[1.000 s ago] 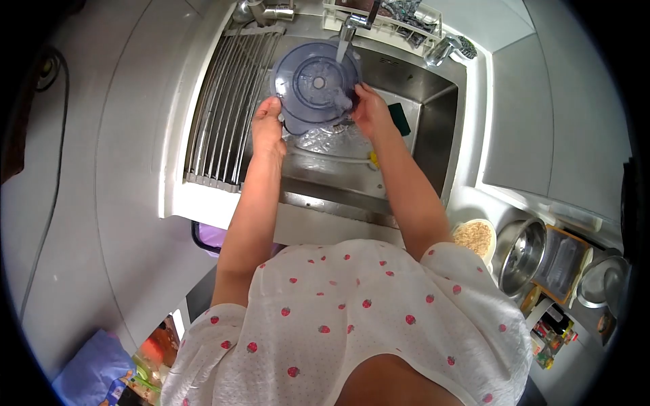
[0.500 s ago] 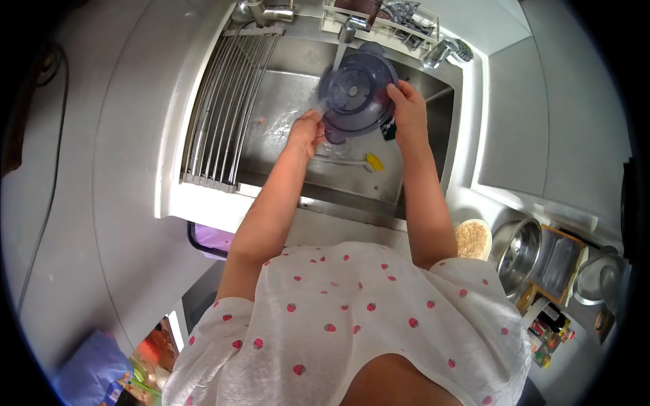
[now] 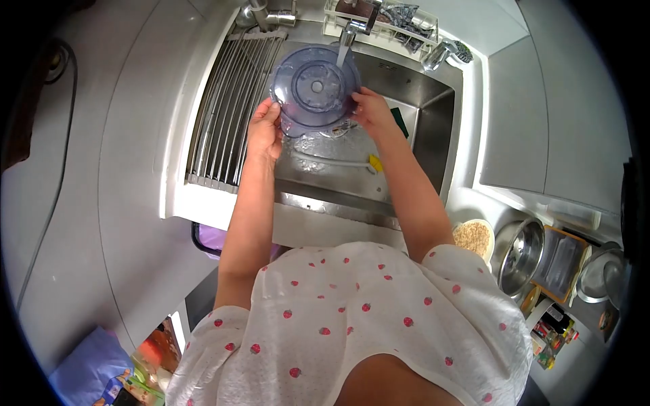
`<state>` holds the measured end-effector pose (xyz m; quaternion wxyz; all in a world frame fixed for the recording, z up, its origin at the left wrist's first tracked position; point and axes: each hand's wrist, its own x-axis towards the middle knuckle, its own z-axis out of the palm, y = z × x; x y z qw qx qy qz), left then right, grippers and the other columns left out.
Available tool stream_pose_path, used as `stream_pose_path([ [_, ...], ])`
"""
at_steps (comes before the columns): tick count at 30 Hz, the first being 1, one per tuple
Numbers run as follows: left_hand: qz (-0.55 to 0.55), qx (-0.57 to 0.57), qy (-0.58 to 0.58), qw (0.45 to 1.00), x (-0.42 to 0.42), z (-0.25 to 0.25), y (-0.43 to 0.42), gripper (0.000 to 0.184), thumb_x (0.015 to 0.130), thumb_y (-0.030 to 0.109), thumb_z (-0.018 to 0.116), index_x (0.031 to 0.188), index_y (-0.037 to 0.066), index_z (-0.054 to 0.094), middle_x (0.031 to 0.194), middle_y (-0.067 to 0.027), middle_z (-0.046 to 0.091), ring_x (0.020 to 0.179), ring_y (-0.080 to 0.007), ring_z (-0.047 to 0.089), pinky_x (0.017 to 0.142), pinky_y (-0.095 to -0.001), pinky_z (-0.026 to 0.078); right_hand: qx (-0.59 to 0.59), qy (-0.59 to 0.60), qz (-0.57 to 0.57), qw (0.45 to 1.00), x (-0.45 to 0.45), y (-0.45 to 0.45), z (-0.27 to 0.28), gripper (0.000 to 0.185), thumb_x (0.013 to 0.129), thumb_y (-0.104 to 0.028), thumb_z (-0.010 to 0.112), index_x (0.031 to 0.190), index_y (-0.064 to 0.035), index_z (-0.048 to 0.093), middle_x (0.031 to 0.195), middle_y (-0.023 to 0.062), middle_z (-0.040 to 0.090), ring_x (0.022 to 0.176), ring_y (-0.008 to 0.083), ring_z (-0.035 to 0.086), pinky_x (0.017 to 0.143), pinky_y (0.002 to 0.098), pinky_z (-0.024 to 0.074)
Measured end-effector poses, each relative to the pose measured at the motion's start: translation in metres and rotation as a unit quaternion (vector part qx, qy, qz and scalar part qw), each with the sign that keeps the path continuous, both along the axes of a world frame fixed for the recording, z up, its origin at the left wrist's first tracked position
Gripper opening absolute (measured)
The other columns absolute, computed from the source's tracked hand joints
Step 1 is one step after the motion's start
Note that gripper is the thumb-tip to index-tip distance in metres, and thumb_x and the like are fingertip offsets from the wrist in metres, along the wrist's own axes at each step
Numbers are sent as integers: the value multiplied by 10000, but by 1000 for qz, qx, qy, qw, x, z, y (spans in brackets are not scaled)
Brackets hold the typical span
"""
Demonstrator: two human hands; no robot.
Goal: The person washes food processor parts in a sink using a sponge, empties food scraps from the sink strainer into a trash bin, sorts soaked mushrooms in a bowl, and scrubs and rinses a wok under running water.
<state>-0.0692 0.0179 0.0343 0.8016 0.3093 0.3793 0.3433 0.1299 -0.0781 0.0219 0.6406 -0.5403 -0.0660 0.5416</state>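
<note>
Under the running faucet [image 3: 351,30], both hands hold up a round, see-through bluish plastic lid [image 3: 315,88] with tabs on its rim and a small disc at its centre. My left hand [image 3: 265,130] grips the lower left rim, thumb on top. On the right rim, my right hand [image 3: 372,109] pinches the edge. Water from the spout lands on the lid's upper right part. Below it in the steel sink [image 3: 305,188] lies a brush with a pale handle [image 3: 325,160] and a yellow head [image 3: 375,163]. A dark green pad [image 3: 399,122] shows partly behind my right wrist.
A metal roll-up rack [image 3: 233,101] spans the sink's left side. Behind the faucet stands a white caddy [image 3: 330,26] of cloths. To the right are a bowl of grain-like food [image 3: 474,238], a steel bowl [image 3: 520,254] and an orange-rimmed tray [image 3: 558,260].
Both hands have moved left with the lid, which now faces up more squarely. Water now falls on its right side instead of its left. The green pad has come into fuller view.
</note>
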Motion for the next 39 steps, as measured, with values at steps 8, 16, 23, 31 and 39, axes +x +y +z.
stream_pose_path([
  [8,-25,-12,168,985,26,-18,-4,301,848,102,474,1149,94,472,1038,-11,553,939,-156,502,845,-368,352,-22,-83,-91,992,6,-9,21,283,809,-75,495,1085,-17,502,886,57,559,760,145,540,629,290,444],
  [16,-127,-6,212,969,67,-17,-32,361,825,173,511,1183,163,466,1048,29,534,934,-130,451,819,-353,306,-38,-237,-173,955,15,-48,50,234,789,-96,540,1006,-16,573,820,-8,573,681,59,497,590,187,360],
  [23,24,9,111,994,36,6,-14,233,825,76,516,1055,39,524,961,-42,578,854,-128,525,767,-252,396,-98,-231,-67,966,9,-30,3,276,775,-155,556,1021,-34,581,820,-12,566,695,84,472,609,195,338],
  [31,24,22,51,998,6,5,10,192,822,125,545,990,35,523,858,-22,567,756,-109,508,692,-235,395,-128,-181,-23,975,-9,-8,21,371,766,-202,577,1023,65,558,903,90,596,814,160,525,721,244,390],
  [39,61,33,74,995,14,1,-4,152,842,191,543,799,48,520,717,-20,547,618,-98,485,585,-238,403,-151,-257,31,954,2,-34,6,328,760,-235,594,1001,-11,597,882,33,581,812,159,484,774,257,330],
])
